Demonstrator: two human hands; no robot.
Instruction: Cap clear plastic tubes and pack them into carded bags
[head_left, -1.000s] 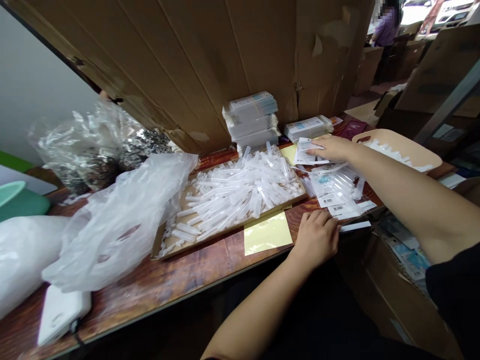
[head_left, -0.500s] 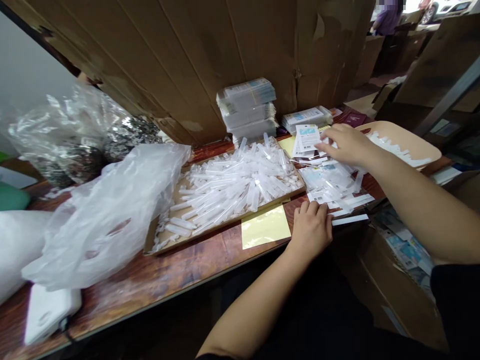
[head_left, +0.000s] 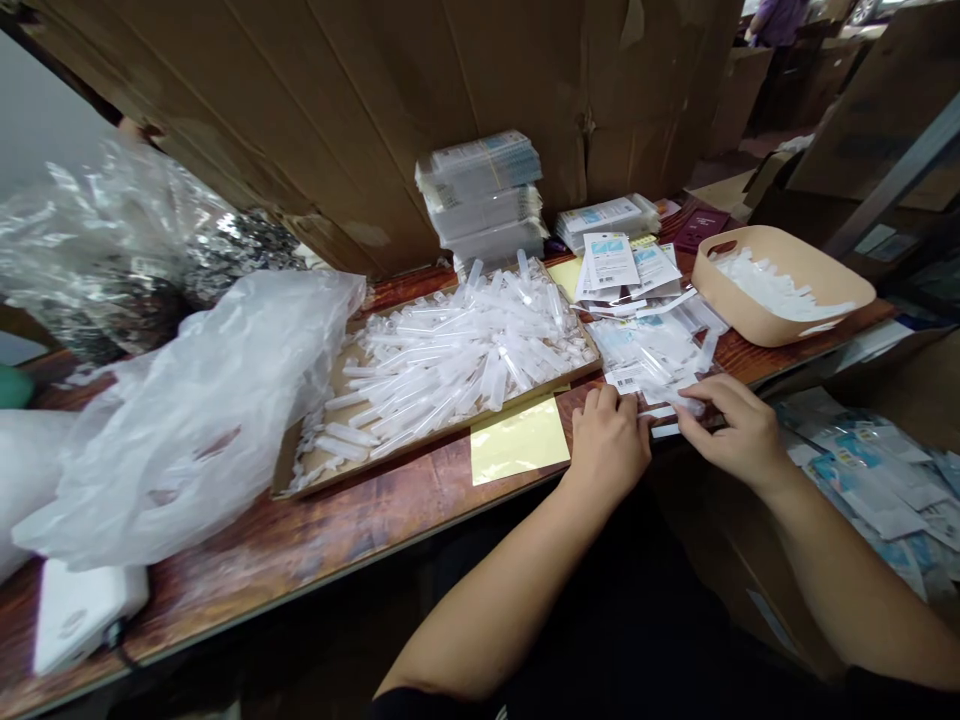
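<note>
The clear packets (head_left: 637, 350), thin film sleeves with printed cards among them, lie in a loose, overlapping heap just right of the cardboard tray (head_left: 450, 428) full of translucent tubes. The left hand (head_left: 609, 440) rests off the tray's near right corner, fingers curled and close together; whether they grip anything underneath cannot be told. The right hand (head_left: 739, 430), farther right of the tray, has thumb and forefinger nearly together around a clear end at the heap's near side (whether they pinch it or only touch it, the view does not settle).

The packets should prove very light, with slick, floppy film that slides easily over its neighbours; the cards probably add some stiffness but would crease if bent. A flat pinch on a card's edge or a sleeve's border looks safest, since squeezing the middle could buckle it and several may cling together.

The wooden table (head_left: 247, 560) ends close in front of the tray, and its near edge passes just below both hands, so a packet dragged toward the person could slip off. Room is tight to the tray's right: white cards (head_left: 610, 260) stand behind the heap, and a beige basket (head_left: 780, 325) closes off the far right. The freest stretch is the strip of wood in front of the tray, partly covered by a yellow sheet (head_left: 517, 442).
</note>
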